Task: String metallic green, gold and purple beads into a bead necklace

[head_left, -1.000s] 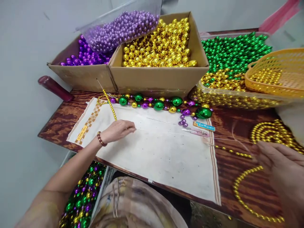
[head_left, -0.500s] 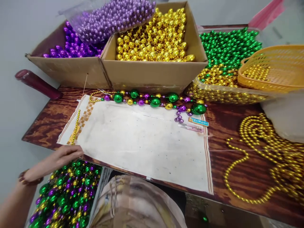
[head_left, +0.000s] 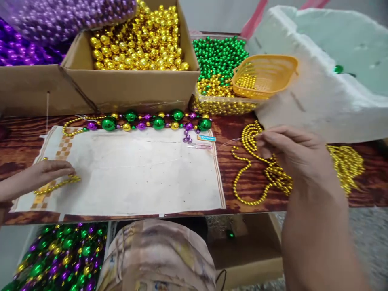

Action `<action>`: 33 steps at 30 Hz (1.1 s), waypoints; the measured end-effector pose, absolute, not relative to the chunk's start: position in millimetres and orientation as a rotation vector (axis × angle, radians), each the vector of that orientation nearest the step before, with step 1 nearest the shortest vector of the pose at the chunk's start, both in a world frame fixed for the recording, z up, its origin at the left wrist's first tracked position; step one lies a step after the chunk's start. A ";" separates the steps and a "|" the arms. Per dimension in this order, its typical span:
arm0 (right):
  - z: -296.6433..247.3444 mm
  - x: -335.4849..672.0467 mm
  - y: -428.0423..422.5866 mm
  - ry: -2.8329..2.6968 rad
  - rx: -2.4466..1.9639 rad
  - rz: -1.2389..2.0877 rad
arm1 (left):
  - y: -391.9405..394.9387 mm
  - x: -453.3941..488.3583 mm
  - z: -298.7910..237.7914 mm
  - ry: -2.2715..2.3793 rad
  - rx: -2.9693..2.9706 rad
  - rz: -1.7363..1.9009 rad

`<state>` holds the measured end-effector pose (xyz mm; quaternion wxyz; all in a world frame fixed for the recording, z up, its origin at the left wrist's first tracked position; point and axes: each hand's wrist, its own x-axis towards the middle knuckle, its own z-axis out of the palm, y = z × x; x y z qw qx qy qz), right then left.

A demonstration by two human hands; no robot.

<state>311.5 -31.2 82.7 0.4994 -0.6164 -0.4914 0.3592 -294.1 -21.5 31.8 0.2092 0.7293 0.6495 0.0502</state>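
On the left part of the white cloth [head_left: 127, 182], my left hand [head_left: 48, 176] is closed at a short string of gold beads [head_left: 59, 186], whose ends show on either side of the fingers. My right hand [head_left: 298, 155] is raised over the right of the table, thumb and forefinger pinched on a fine thread [head_left: 228, 142]. A faint line of thread also crosses the cloth. Along the cloth's far edge lies a necklace of green, purple and gold beads [head_left: 158, 123]. Pink thread snips [head_left: 201, 146], a needle [head_left: 160, 142], loose purple beads [head_left: 187, 137] and a blue-orange packet [head_left: 206, 138] lie nearby.
Cardboard boxes [head_left: 130, 87] of gold and purple beads stand behind the cloth. A clear tub [head_left: 226, 106] bears green and gold beads and a yellow basket [head_left: 266, 76]. A white foam box [head_left: 303, 97] stands right. Coiled gold bead strings [head_left: 277, 176] lie below it; finished-looking strands [head_left: 60, 254] fill a lower bin.
The view has swung right. My right hand has come into view, pinching thread. My left hand has moved from the table's front edge onto the gold string, which now lies bent.
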 end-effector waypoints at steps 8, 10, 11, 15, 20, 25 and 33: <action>95.2 245.8 -14.5 -1.787 -1.237 1.201 | -9.8 -45.8 47.2 1.025 1.919 0.701; 83.5 239.7 -7.9 -1.765 -1.157 1.244 | -10.3 11.3 45.3 0.819 1.703 0.799; 76.3 240.6 -5.0 -1.740 -1.141 1.254 | -10.3 29.3 42.2 0.797 1.582 0.829; 40.8 263.3 6.5 -1.783 -1.325 1.212 | -11.4 39.5 25.2 0.894 1.229 0.808; -6.7 279.8 24.7 -2.297 -1.914 0.427 | -16.2 8.5 10.4 1.013 1.097 0.713; -30.5 272.1 36.7 -2.536 -1.890 0.392 | -18.6 -0.1 3.2 1.079 1.105 0.687; -40.4 279.9 43.4 -2.491 -1.825 0.507 | -15.5 0.9 7.5 1.104 1.151 0.726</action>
